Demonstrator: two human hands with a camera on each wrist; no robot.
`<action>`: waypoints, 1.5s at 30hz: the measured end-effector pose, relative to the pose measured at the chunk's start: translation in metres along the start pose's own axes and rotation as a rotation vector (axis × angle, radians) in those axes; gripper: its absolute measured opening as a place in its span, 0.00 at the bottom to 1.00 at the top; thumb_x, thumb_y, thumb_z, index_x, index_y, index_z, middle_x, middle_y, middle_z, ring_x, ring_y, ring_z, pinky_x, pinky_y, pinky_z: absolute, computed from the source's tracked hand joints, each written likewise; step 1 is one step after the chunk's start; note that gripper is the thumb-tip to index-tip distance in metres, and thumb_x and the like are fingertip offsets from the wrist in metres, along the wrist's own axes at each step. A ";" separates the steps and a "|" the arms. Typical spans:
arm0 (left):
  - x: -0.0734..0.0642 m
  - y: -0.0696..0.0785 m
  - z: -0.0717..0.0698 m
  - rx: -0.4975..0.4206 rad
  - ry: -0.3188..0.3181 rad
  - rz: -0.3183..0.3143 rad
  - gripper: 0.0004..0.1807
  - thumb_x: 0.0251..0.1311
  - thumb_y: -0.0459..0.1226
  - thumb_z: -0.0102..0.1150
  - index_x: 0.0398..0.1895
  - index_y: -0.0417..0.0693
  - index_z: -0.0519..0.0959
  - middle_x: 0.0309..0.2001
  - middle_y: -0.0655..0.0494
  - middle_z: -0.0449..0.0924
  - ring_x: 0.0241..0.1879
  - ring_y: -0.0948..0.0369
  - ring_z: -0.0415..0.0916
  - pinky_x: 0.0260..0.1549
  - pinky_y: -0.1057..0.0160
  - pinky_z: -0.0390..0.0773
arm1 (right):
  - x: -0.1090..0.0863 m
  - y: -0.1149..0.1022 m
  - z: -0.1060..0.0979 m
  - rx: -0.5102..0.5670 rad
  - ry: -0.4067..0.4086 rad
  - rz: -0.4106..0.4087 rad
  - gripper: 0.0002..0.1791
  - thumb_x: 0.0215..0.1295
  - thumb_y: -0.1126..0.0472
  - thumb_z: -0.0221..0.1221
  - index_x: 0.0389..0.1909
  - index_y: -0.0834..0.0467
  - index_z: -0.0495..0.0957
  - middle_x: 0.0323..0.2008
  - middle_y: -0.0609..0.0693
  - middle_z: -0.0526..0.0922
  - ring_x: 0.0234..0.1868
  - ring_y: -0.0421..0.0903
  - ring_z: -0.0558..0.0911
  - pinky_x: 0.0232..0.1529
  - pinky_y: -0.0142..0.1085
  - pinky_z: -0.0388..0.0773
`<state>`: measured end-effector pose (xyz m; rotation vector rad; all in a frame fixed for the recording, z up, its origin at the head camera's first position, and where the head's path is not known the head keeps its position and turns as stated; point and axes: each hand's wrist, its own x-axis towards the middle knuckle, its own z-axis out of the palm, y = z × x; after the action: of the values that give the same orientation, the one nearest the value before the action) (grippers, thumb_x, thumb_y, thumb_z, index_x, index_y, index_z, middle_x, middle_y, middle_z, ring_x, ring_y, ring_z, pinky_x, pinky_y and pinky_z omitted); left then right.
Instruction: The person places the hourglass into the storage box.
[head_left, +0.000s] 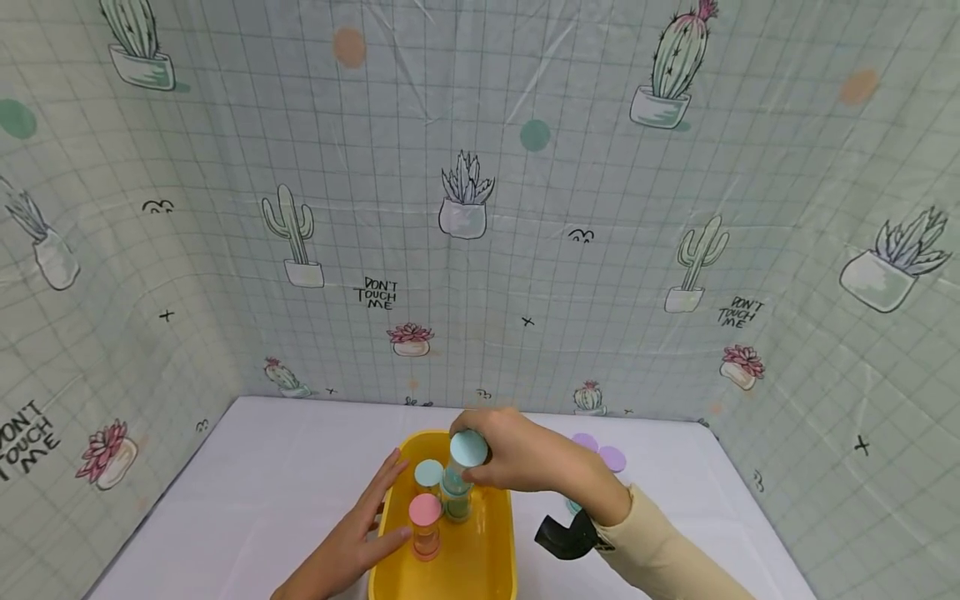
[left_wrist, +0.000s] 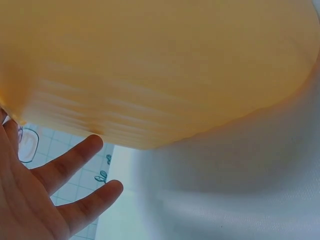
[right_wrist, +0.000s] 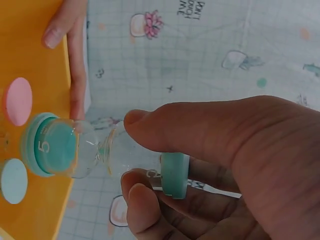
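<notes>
My right hand (head_left: 502, 446) pinches a teal-capped sand timer (right_wrist: 127, 147) between thumb and fingers, over the yellow tray (head_left: 487, 575). A greenish sand timer (head_left: 456, 507) stands directly below it in the head view; whether the two touch, I cannot tell. My left hand (head_left: 367, 529) lies spread at the tray's left rim, its fingers extended along the outside and its thumb reaching over the edge. Close to that thumb stands a pink-capped sand timer (head_left: 425, 527). Behind it is a light-blue-capped timer (head_left: 429, 473). In the left wrist view the left hand (left_wrist: 45, 195) has straight, separated fingers beside the tray wall.
Purple round caps (head_left: 612, 458) show on the white table (head_left: 300, 450) right of the tray, and a teal object (head_left: 573, 506) is partly hidden by the right forearm. A patterned cloth (head_left: 480, 275) encloses the table's back and sides.
</notes>
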<state>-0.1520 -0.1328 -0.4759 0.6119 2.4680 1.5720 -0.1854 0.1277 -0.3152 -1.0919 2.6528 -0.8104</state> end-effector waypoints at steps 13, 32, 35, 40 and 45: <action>-0.003 -0.004 0.003 -0.035 -0.016 -0.031 0.42 0.73 0.46 0.56 0.84 0.61 0.49 0.85 0.53 0.32 0.78 0.34 0.48 0.58 0.25 0.68 | 0.002 0.003 0.016 -0.018 -0.107 0.027 0.19 0.57 0.66 0.74 0.50 0.59 0.82 0.43 0.47 0.86 0.39 0.34 0.81 0.42 0.24 0.80; -0.002 -0.003 -0.001 -0.026 -0.024 -0.040 0.42 0.73 0.46 0.57 0.84 0.60 0.48 0.85 0.52 0.32 0.77 0.35 0.53 0.58 0.25 0.68 | 0.016 0.026 0.045 -0.070 -0.250 0.092 0.18 0.54 0.65 0.75 0.45 0.56 0.83 0.38 0.40 0.83 0.36 0.33 0.76 0.40 0.25 0.78; -0.001 -0.002 -0.002 -0.019 -0.033 -0.024 0.42 0.74 0.46 0.56 0.84 0.60 0.48 0.85 0.51 0.31 0.77 0.34 0.52 0.58 0.25 0.69 | 0.019 0.028 0.052 -0.112 -0.262 0.123 0.18 0.52 0.65 0.76 0.45 0.56 0.84 0.37 0.40 0.84 0.35 0.33 0.76 0.39 0.25 0.78; 0.000 -0.002 -0.002 -0.009 -0.022 -0.014 0.42 0.74 0.45 0.56 0.84 0.60 0.48 0.85 0.52 0.33 0.77 0.35 0.53 0.58 0.26 0.70 | 0.023 0.029 0.061 -0.178 -0.268 0.155 0.19 0.51 0.64 0.77 0.45 0.56 0.86 0.37 0.41 0.85 0.35 0.33 0.77 0.38 0.25 0.79; 0.000 -0.003 -0.003 -0.010 -0.018 -0.013 0.42 0.73 0.45 0.57 0.84 0.60 0.48 0.85 0.52 0.33 0.77 0.36 0.53 0.59 0.26 0.70 | 0.025 0.028 0.066 -0.204 -0.276 0.193 0.20 0.50 0.62 0.79 0.45 0.53 0.87 0.39 0.41 0.86 0.36 0.34 0.77 0.39 0.26 0.81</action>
<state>-0.1537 -0.1359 -0.4772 0.6040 2.4452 1.5663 -0.1979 0.0985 -0.3842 -0.8949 2.5906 -0.3316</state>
